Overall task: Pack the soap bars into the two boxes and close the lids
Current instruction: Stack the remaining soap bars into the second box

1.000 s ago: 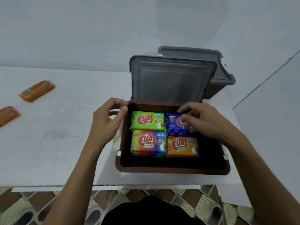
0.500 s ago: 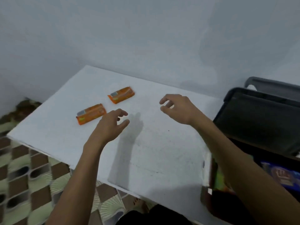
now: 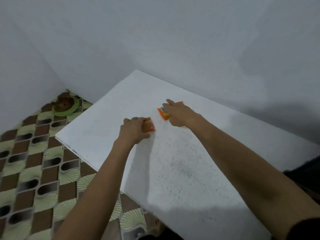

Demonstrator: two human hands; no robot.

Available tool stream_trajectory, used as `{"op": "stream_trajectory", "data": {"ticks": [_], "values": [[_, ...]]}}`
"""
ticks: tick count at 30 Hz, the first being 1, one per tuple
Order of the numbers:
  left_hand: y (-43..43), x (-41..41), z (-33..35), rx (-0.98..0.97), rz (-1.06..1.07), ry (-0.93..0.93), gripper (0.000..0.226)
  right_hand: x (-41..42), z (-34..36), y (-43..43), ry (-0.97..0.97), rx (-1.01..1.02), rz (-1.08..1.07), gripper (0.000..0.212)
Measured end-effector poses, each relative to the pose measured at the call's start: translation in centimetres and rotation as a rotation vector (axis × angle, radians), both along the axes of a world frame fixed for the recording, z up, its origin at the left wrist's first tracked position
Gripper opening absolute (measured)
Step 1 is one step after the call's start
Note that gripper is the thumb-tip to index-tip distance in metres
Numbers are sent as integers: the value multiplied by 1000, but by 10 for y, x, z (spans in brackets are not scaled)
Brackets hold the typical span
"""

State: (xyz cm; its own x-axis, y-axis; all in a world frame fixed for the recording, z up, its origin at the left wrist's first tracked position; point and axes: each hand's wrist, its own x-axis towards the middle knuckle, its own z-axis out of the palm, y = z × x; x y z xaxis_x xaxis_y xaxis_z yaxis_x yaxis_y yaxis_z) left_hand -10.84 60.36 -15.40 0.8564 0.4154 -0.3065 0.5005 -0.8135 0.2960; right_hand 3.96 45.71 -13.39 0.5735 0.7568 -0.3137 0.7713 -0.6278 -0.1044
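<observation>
- Reaching over the white tabletop [image 3: 173,170], both forearms stretch toward 12 o'clock; the dark shape at the 3 o'clock edge is probably a box [image 3: 304,168].
- Left hand [image 3: 135,132]: fingers and thumb curl round the near soap bar [image 3: 149,127], gripping it, apparently ready to lift.
- Right hand [image 3: 180,113], at 1 o'clock of the left: fingers lie over the far soap bar [image 3: 163,114]; whether they have closed cannot be told. Taking one bar per hand likely saves a trip.

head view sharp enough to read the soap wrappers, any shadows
Head view: soft, print on the left soap bar and right soap bar unreadable; floor tiles smear at the left edge; a faint arm shadow lies on the table.
</observation>
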Motion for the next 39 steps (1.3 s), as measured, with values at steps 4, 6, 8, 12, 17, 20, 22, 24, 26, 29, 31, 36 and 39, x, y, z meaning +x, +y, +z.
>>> {"op": "stream_trajectory", "data": {"ticks": [4,6,8,12,17,20,22,24,26,29,31,36,39], "values": [[1,-2,-7,64,-30,-2,69,14,-4,26,-45,-164,4,69],[1,-4,-9,83,-21,-17,66,15,-4,32,-67,-197,21,57],[2,-4,-11,93,-10,-49,60,13,-5,33,-89,-210,44,50],[2,-3,-13,122,8,-74,53,5,-2,21,-139,-163,31,54],[1,-2,-9,76,9,-65,71,-6,8,-12,-62,81,-11,84],[-2,-7,-5,-40,51,-129,87,-17,24,-41,125,296,-202,70],[-6,-10,1,-153,79,-199,92,-23,29,-62,350,530,-463,47],[-12,-12,10,-257,86,-287,94,-33,33,-84,631,810,-702,30],[-24,-14,20,-365,72,-409,87,-43,38,-104,781,955,-817,27],[-48,-19,38,-547,77,-527,59,-61,48,-135,819,1082,-846,29],[-63,-22,47,-709,86,-564,49,-72,53,-157,793,1167,-850,24],[-107,-27,63,-1002,73,-627,45,-106,62,-213,775,1325,-849,28],[-143,-28,70,-1133,49,-645,40,-128,67,-255,872,1402,-872,29]]}}
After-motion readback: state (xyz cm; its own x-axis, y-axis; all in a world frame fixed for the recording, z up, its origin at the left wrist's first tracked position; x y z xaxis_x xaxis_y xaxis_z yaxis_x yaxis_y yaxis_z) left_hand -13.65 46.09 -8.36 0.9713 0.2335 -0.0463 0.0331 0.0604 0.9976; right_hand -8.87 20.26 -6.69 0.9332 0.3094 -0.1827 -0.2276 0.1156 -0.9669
